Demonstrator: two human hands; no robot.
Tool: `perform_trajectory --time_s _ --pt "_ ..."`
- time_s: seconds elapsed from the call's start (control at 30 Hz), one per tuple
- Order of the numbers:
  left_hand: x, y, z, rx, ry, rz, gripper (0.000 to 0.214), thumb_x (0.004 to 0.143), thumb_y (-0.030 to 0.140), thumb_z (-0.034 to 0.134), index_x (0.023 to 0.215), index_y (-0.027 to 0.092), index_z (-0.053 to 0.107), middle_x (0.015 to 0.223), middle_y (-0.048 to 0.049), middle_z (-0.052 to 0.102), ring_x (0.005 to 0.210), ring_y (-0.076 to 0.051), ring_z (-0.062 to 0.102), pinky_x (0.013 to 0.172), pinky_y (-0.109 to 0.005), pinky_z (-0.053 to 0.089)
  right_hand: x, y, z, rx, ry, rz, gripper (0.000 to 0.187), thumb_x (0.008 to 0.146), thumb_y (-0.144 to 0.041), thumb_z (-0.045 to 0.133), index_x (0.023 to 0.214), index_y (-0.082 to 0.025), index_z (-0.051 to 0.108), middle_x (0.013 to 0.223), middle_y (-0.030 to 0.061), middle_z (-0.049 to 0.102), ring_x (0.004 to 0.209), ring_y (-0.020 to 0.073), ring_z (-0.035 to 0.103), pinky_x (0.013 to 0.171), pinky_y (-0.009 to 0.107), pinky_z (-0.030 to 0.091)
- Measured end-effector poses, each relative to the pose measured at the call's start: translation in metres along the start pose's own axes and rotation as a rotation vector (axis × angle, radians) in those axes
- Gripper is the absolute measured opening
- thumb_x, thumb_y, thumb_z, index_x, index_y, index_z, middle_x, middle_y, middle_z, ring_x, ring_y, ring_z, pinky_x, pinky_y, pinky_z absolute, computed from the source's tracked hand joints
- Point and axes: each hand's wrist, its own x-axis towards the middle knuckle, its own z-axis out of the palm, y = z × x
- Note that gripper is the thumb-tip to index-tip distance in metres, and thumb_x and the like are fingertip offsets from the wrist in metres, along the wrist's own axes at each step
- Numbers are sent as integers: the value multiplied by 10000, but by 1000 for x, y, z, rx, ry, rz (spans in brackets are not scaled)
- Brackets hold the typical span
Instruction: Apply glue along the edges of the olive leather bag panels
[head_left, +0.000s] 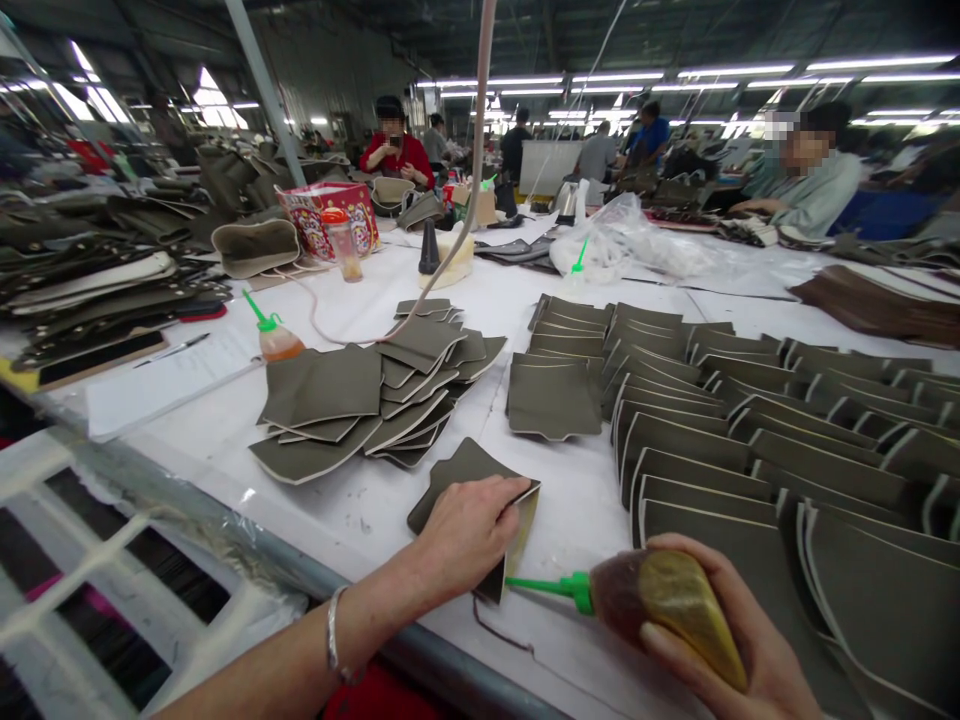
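Note:
My left hand [466,530], with a silver bangle at the wrist, presses on a dark olive leather piece [459,468] near the table's front edge. Its fingers are curled along the piece's right edge, some hidden under the hand. A yellowish strip [527,520] shows at that edge. In my right hand [739,620] is a squeeze glue bottle [667,610] with brown contents, lying nearly level. Its thin green nozzle points left, the tip at the leather's lower corner. Left of centre lies a loose pile of similar leather pieces [322,385].
Overlapping rows of leather pieces [690,440] cover the table's right side. Another glue bottle [279,340] stands beside white paper [172,385] at left. A hose [480,130] hangs down onto the white tabletop [360,510]. Co-workers sit across the table.

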Motion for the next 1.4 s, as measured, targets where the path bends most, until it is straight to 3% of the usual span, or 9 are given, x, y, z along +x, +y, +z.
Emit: perform_trajectory --time_s 0.1,0.27,0.53,0.63,0.83,1.03,1.2,1.4 --pt "1 -3 2 -17 9 7 464 892 158 411 1303 243 608 1217 -13 689 1092 -221 646 963 -330 479 2 1 -1 -19 67 20 491 815 -529 718 1203 -288 539 1030 -16 644 877 226 644 778 227 479" --pt "3 -3 3 -8 -3 7 462 893 163 417 1303 252 609 1231 -12 685 1102 -225 647 966 -337 484 5 6 -7 -22 -136 -41 475 859 -512 697 1231 -297 492 1019 -15 657 873 222 663 716 209 518" --pt "5 0 2 19 -35 -12 463 905 163 400 1297 291 611 1226 1 689 1111 -220 645 961 -338 485 30 12 -14 -253 149 -184 497 834 -556 708 1222 -303 530 1109 7 600 906 225 618 762 236 491" --pt "5 0 1 20 -36 -15 460 907 168 402 1298 290 612 1215 0 694 1106 -226 648 956 -345 489 30 12 -14 -268 156 -206 484 837 -552 708 1216 -309 530 1099 -4 601 902 209 612 767 209 483" --pt "5 0 1 -3 -38 -7 472 894 155 405 1303 265 612 1230 -9 688 1119 -248 646 974 -381 488 25 11 -17 -103 -155 -79 496 880 -519 692 1272 -316 465 1099 -4 630 923 201 650 763 178 502" --pt "5 -3 3 -22 -21 -21 490 887 156 399 1326 251 596 1303 -15 644 1171 -265 619 1018 -420 469 23 16 -19 -116 -6 -46 543 838 -542 726 1263 -295 495 1105 14 624 911 219 653 779 195 496" --pt "4 -2 2 -23 -15 -21 492 886 155 398 1329 246 592 1301 -26 643 1169 -280 621 1013 -443 472 10 21 -15 29 -165 43 555 852 -524 713 1276 -270 462 1041 29 665 898 241 672 756 207 519" --pt "4 -2 0 -44 -6 -20 491 888 155 389 1321 255 597 1270 -15 665 1139 -268 639 985 -413 488 13 22 -13 -24 5 53 578 820 -562 733 1262 -274 496 1053 20 661 876 218 669 747 174 503"
